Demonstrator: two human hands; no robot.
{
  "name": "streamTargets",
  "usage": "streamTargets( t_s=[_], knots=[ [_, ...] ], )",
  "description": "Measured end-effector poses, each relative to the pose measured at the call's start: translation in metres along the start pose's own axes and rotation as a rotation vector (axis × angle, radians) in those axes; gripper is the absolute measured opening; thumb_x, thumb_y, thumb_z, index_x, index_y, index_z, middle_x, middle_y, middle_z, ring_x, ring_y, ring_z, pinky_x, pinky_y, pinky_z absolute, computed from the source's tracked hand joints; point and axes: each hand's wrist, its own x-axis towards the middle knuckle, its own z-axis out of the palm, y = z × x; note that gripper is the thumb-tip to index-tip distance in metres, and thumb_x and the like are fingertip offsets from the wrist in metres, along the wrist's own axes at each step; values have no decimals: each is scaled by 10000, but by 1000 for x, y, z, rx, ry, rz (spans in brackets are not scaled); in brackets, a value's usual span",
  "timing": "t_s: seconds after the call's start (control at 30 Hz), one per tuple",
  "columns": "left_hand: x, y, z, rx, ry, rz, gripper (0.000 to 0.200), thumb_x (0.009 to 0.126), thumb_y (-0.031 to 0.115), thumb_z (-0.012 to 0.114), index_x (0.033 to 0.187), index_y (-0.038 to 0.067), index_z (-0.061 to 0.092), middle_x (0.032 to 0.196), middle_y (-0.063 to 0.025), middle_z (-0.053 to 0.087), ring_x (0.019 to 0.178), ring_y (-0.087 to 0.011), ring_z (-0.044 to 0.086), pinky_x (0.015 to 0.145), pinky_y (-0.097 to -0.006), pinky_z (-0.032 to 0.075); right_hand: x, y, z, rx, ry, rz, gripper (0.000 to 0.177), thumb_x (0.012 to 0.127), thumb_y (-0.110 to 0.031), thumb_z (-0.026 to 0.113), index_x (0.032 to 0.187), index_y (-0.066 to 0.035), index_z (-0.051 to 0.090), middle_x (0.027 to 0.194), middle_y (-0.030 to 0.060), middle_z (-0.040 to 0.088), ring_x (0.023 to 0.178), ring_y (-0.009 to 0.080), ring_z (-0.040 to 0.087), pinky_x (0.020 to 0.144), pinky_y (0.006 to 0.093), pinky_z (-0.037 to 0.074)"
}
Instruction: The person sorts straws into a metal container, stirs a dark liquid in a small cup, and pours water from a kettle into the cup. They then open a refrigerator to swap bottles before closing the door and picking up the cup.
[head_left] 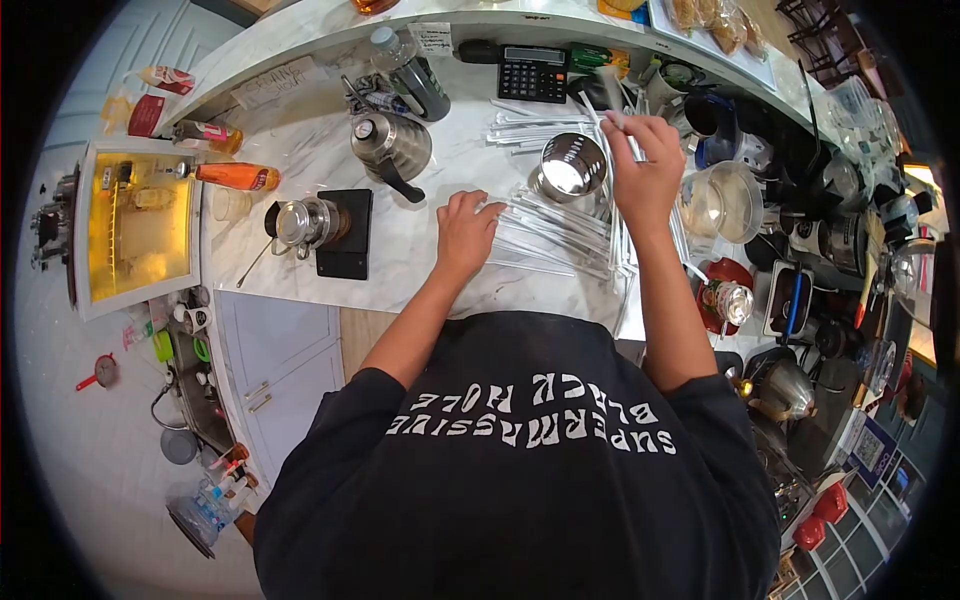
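My left hand (467, 232) lies on the marble counter with its fingers apart, the fingertips beside the near pile of thin white straws (560, 232), which look individually wrapped. To the right, my right hand (645, 165) is raised beside a metal cup (572, 167). Its thumb and fingers pinch a thin, whitish straw (611, 92), partly blurred. The cup stands upright and open between my hands. Behind it, more straws (520, 125) lie in a loose heap.
A steel gooseneck kettle (388, 147), a bottle (412, 80) and a calculator (533, 75) stand at the back. Leftward, a glass pot (305, 222) sits by a black scale (345, 255). A clear plastic container (720, 202) and a red-based can (727, 302) crowd the right.
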Motion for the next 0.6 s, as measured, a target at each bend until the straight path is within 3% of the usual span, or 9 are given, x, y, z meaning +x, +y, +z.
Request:
streamTargets(
  t_s=[0.03,0.13,0.17,0.27,0.3,0.47,0.6],
  knots=[
    [1,-4,2,4,-17,-10,327,820,126,738,1142,186,747,1252,-74,624,1234,-296,524,937,-477,397,3,-12,-3,97,15,106,119,830,-153,824,912,-72,793,922,35,723,900,232,641,844,351,460],
    [1,-13,6,31,-57,-10,272,823,163,764,1093,191,767,1232,-48,637,1222,-265,531,915,-465,396,-14,4,14,285,2,293,119,841,-137,815,901,-38,790,928,77,730,907,226,654,850,339,495],
    [1,-15,7,43,-65,-4,252,825,175,775,1076,194,774,1224,-35,643,1216,-251,535,905,-458,396,-22,12,17,330,-73,363,180,847,-154,817,972,-28,789,939,92,721,896,218,650,864,340,499],
    [4,-19,1,16,-104,-32,203,826,213,781,1028,189,790,1161,-17,674,1179,-230,562,901,-449,398,-40,21,19,229,-126,390,260,844,-168,823,1062,-33,778,968,87,708,899,219,640,849,332,502],
    [5,-20,-4,-31,-123,-27,201,821,213,786,1019,178,792,1144,-25,682,1162,-243,574,904,-443,414,-45,23,18,201,-136,408,351,848,-192,824,1147,-25,750,997,89,699,905,206,634,847,329,501],
    [5,-19,-33,-249,-142,15,194,819,195,819,993,113,798,1087,-68,724,1060,-272,641,870,-378,489,-67,48,7,288,-84,575,410,873,-230,812,1185,18,717,1024,91,703,912,175,632,861,325,499],
    [2,6,-65,-542,-114,-168,154,852,194,809,978,107,802,1031,-67,748,980,-240,688,864,-344,507,-81,62,-13,403,-64,667,385,922,-192,776,1229,23,685,1001,52,691,905,119,626,837,279,489]
  ],
)
